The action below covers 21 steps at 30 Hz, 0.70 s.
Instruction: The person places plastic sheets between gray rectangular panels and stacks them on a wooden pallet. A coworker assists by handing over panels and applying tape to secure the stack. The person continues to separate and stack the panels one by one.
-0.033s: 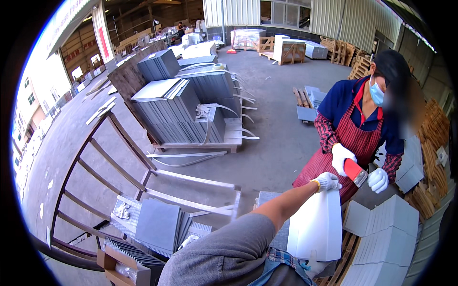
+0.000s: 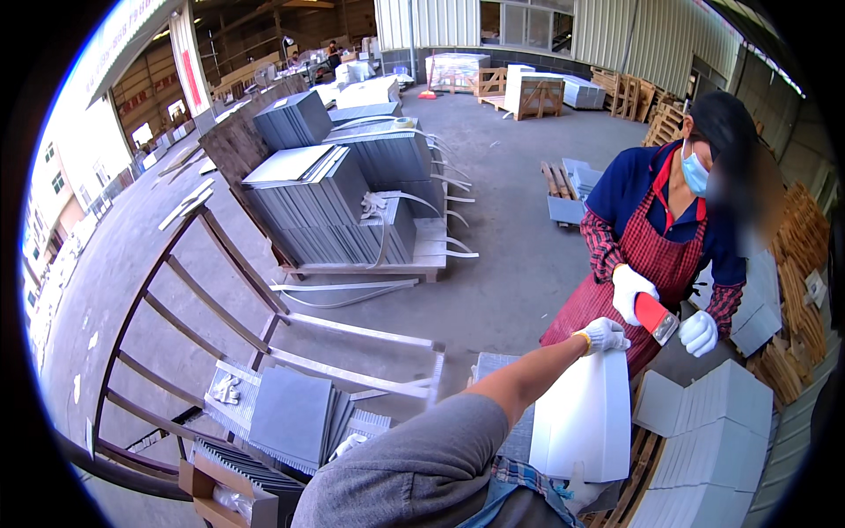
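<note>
Head view: the person's gloved left hand (image 2: 604, 335) grips the top edge of a white tile (image 2: 583, 416) held upright, long axis vertical; the right hand (image 2: 584, 493), nearer the body, clasps its bottom edge. Opposite, a co-worker (image 2: 673, 231) holds a red scraper (image 2: 656, 318) above stacked tiles (image 2: 704, 440) on the concrete floor (image 2: 510, 264) of a warehouse.

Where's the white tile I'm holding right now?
In the head view, lower right: the white tile stands upright, your left hand gripping its top edge, just left of the stacked white tiles and facing the co-worker's red scraper.
</note>
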Tool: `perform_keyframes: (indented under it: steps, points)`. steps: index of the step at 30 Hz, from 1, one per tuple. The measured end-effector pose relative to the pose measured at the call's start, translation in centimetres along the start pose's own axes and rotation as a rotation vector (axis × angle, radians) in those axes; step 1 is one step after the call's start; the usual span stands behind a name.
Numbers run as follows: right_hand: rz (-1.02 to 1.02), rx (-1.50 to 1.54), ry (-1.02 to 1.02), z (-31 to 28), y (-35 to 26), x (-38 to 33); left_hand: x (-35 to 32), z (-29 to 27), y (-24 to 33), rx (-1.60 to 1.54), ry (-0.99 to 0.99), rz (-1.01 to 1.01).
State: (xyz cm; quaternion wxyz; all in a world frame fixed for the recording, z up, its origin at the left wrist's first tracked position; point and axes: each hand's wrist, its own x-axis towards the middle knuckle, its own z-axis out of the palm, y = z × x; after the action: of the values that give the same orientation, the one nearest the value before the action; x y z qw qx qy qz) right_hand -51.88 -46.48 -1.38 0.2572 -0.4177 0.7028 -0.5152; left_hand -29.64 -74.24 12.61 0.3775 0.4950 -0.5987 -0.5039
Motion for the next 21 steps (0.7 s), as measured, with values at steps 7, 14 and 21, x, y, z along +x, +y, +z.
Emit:
perform_keyframes:
  steps: [7,14,21]
  points:
    - [0.008,-0.045,0.026,0.9,-0.6,-0.2,0.6,-0.9,-0.9,0.011,-0.009,0.008]
    - [0.022,-0.049,0.036,1.8,-0.5,-0.5,0.1,-1.9,-0.8,0.004,-0.008,-0.007]
    - [0.052,-0.021,0.024,2.3,-0.8,-0.6,0.0,-2.6,-0.5,0.011,0.030,-0.006]
